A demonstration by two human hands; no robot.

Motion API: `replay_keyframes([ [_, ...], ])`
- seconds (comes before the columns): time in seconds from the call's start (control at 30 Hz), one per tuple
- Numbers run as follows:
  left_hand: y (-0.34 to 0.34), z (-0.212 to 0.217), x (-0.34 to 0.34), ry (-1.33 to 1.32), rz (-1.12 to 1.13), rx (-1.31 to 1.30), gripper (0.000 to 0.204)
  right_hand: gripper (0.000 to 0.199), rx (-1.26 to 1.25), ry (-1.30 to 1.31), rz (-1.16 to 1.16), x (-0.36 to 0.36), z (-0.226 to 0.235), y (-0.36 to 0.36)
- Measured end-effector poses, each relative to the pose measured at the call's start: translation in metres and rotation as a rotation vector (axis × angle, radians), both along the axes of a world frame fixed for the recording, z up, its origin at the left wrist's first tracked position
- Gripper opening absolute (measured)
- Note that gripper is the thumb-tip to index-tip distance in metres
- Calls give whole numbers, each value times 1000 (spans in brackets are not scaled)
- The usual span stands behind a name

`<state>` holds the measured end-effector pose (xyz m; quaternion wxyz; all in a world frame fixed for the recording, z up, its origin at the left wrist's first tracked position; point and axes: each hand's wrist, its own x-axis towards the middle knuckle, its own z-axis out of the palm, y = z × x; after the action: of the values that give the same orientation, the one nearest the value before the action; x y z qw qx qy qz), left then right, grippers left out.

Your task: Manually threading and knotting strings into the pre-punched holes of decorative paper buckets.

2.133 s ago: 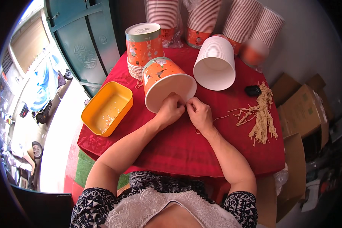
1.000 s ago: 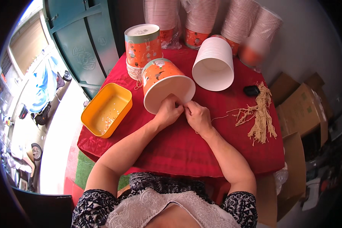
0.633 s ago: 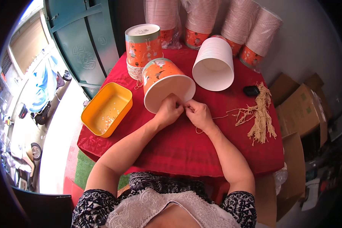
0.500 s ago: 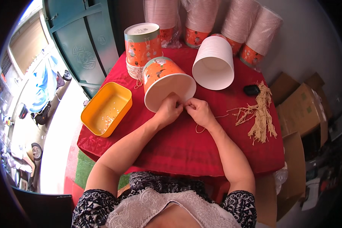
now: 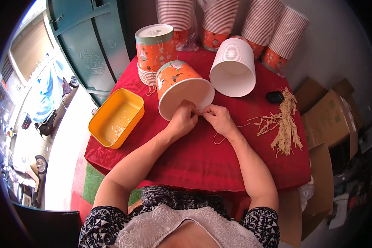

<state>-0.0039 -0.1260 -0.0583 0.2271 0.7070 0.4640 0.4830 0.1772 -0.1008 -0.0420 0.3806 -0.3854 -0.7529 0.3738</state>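
An orange paper bucket (image 5: 177, 78) with printed figures lies on its side, its white mouth facing me. My left hand (image 5: 184, 119) reaches into the mouth and grips the lower right rim, fingers closed. Right beside it, my right hand (image 5: 219, 120) pinches the end of a thin tan string (image 5: 216, 138) at that rim. The string trails out below the hand onto the cloth. The fingertips of both hands almost meet, and whether the string passes through the rim is too small to tell.
On the red-clothed table (image 5: 186, 165) stand a yellow tub (image 5: 132, 105) with small white bits, a stack of upturned orange buckets (image 5: 155, 49), white nested buckets (image 5: 235, 53), a tan string bundle (image 5: 287, 124) and a black object (image 5: 274, 97). Wrapped bucket stacks (image 5: 219, 20) line the back; cardboard boxes (image 5: 328, 120) sit right.
My right hand has drawn very slightly away from the left, opening a small gap between the fingertips. The bucket stays nearly in place.
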Motion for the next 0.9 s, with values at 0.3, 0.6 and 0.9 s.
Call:
replay_keyframes([
  [0.3,-1,5,2,82,12,-55,11,13,61,-55,-83,-6,-4,-7],
  [0.6,2,5,6,-5,97,-54,10,11,223,-220,-118,0,1,-15],
  [0.9,1,5,7,-1,123,-45,11,8,383,-319,-155,3,-2,-18],
])
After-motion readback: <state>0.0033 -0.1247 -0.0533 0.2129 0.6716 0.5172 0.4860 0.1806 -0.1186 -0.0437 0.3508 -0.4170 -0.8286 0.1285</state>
